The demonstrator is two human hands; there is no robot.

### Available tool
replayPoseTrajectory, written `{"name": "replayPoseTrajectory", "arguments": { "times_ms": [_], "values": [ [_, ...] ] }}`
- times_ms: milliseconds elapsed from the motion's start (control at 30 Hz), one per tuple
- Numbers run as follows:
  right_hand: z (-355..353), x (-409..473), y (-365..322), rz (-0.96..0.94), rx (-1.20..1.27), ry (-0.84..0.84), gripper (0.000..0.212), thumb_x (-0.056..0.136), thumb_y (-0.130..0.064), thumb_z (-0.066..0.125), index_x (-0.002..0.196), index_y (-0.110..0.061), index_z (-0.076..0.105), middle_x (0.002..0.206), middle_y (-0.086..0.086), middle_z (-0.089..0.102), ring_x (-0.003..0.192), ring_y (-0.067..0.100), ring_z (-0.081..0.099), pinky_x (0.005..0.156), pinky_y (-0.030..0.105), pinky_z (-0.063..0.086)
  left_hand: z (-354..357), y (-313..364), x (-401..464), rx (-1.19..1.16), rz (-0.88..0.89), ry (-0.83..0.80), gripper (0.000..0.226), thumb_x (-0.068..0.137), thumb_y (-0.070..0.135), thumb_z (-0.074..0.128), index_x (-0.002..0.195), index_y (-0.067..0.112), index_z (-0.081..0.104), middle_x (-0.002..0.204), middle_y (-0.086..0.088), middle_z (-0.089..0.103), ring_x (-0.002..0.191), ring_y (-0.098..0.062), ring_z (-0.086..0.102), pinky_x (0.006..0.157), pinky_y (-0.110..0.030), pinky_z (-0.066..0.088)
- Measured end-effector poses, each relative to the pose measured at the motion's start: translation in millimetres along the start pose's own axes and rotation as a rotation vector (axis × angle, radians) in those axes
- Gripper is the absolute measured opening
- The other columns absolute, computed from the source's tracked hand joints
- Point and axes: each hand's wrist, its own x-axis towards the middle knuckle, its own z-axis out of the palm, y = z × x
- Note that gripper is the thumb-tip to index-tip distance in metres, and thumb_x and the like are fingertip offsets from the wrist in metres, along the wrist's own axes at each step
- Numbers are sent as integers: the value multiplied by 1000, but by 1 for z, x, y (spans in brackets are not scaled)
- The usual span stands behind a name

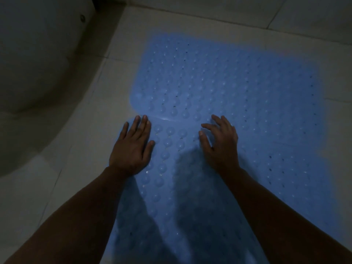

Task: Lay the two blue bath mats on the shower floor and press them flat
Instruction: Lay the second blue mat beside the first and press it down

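Two blue bath mats with round bumps lie on the pale tiled shower floor [80, 141]. The far mat [228, 77] spreads across the middle and right. The near mat [171, 197] runs from the bottom edge up to the far one, and its top edge overlaps it between my hands. My left hand [133, 147] lies flat, fingers straight, on the near mat's upper left corner. My right hand [221, 141] rests on the mat with fingers spread and slightly bent, holding nothing.
A large pale rounded fixture [38, 63] fills the left side, close to the mats' left edge. Tiled wall or floor [247, 12] runs along the top. The light is dim.
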Motion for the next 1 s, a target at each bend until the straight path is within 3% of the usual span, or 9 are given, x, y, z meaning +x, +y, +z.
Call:
{"name": "replayPoseTrajectory", "arguments": {
  "times_ms": [133, 233, 300, 400, 500, 567, 767, 900, 1000],
  "values": [
    [-2, 1, -16, -13, -7, -39, 32, 90, -46, 56, 110, -27, 72, 136, 0, 61, 137, 25, 49, 110, 60, 34, -2, 2, 2, -55, -42, -23, 64, 102, 42, 22, 158, 11, 31, 168, -5, 21, 157, -23, 12, 127, -49, 12],
    [1, 16, -56, 53, -38, -236, 34, 91, -42, 56, 119, -27, 69, 139, -4, 58, 137, 18, 49, 117, 58, 24, -30, 2, 16, -135, -61, -220, 84, 88, 52, 6, 157, 12, 32, 168, -8, 20, 156, -28, 15, 126, -46, 13],
    [6, 26, -90, 78, -97, -445, 40, 97, -38, 52, 134, -26, 59, 150, -1, 48, 144, 18, 40, 121, 55, 17, -53, -5, 26, -129, -8, -316, 95, 79, 55, 1, 154, 9, 37, 166, -12, 25, 153, -33, 23, 122, -46, 21],
    [27, 28, -135, 37, -191, -578, 52, 101, -34, 43, 150, -18, 38, 162, 7, 30, 152, 25, 21, 122, 57, 15, -72, -21, 26, -35, 8, -217, 81, 86, 47, 13, 149, 7, 45, 155, -15, 45, 146, -37, 37, 117, -47, 32],
    [60, 6, -149, 74, -235, -582, 66, 102, -43, 35, 159, -13, 19, 169, 13, 8, 156, 31, 0, 122, 60, 6, -66, -28, 14, -9, -34, -124, 63, 90, 35, 33, 143, 6, 54, 146, -15, 56, 143, -39, 42, 114, -52, 40],
    [77, -15, -143, 87, -290, -571, 76, 102, -54, 26, 160, -10, 8, 169, 14, -3, 156, 30, -10, 123, 60, -4, -62, -28, 9, 1, -28, -80, 64, 90, 36, 31, 140, 5, 57, 142, -16, 59, 141, -40, 44, 112, -54, 43],
    [93, -41, -132, -12, -365, -309, 83, 100, -64, 23, 160, -6, 13, 169, 15, 6, 157, 28, -5, 123, 58, 5, -52, -37, 3, 4, -100, 33, 58, 95, 36, 35, 142, 9, 56, 148, -13, 54, 148, -37, 34, 114, -51, 37],
    [94, -42, -131, -10, -315, -341, 93, 96, -71, 26, 161, -7, 7, 169, 14, -2, 156, 26, -11, 124, 56, -1, -47, -45, 0, -24, -139, 46, 58, 97, 38, 33, 144, 11, 53, 152, -12, 50, 151, -35, 27, 115, -52, 35],
    [85, -33, -130, 69, -218, -521, 101, 90, -76, 30, 161, -15, -7, 168, 5, -19, 153, 20, -24, 123, 52, -15, -49, -49, -1, -51, -149, 30, 58, 96, 36, 30, 144, 11, 54, 152, -12, 49, 152, -36, 26, 115, -53, 35]
  ]
}}
